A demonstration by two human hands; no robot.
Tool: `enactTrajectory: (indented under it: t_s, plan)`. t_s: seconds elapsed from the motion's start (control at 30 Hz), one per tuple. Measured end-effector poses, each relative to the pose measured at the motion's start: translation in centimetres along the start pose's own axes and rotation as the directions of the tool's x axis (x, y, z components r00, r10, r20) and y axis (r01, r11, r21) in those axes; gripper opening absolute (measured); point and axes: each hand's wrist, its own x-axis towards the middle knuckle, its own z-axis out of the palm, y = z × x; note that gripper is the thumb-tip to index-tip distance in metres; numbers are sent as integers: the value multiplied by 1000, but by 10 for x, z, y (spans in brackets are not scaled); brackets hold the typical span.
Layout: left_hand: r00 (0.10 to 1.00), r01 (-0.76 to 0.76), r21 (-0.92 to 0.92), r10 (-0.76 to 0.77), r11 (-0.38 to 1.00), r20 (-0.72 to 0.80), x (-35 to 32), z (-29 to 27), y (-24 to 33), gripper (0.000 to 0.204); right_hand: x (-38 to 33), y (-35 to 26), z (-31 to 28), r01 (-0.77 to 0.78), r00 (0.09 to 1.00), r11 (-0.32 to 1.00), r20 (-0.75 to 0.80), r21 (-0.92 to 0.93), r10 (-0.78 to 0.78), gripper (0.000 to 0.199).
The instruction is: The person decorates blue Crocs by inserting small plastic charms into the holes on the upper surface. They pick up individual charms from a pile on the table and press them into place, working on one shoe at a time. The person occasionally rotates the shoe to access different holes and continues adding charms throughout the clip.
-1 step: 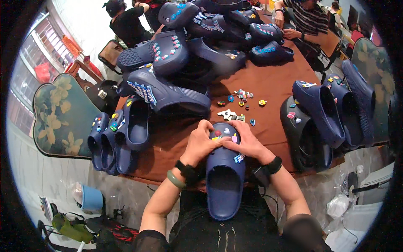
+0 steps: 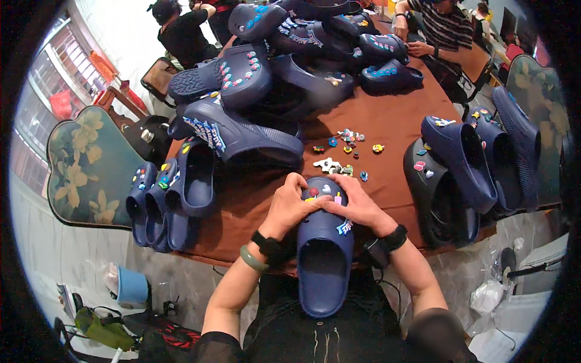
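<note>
Slippers [image 2: 198, 192] crowding the left end of the surface [image 2: 387, 181] could topple if knocked. At its near edge, left hand [image 2: 292, 207] and right hand [image 2: 358, 206] grip the navy slipper [image 2: 325, 230], heel overhanging; uneven thumb pressure could tip it. Stacked slippers [image 2: 448, 139], right end: may slide.

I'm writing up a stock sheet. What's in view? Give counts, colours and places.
Held slide: one, navy, between the hands
Charms: several, mixed colours, on the cloth beyond it
Cloth: one, brown, over the table
Piled slides: many, mostly navy, far end
Left slides: at least three, navy, table's left edge
Right slides: at least four, navy and black, right edge
Chair backs: two, green floral, either side
Bucket: one, blue, left floor
People: at least three, dark or striped tops, far end
Left hand: one, black wristband, green bangle, on held slide
Right hand: one, black wristband, on held slide
</note>
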Motion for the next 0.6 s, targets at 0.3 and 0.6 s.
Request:
enactTrajectory:
  t_s: [0.3,0.6]
  plan:
    - [992,-103,-66,107,993,62,-5,-2,2,26,-1,-3,-11,248,967,920,26,-303,-252,37]
    - [987,-135,-83,142,987,80,-3,-1,-4,23,0,15,-9,244,966,925,-8,-293,-257,22]
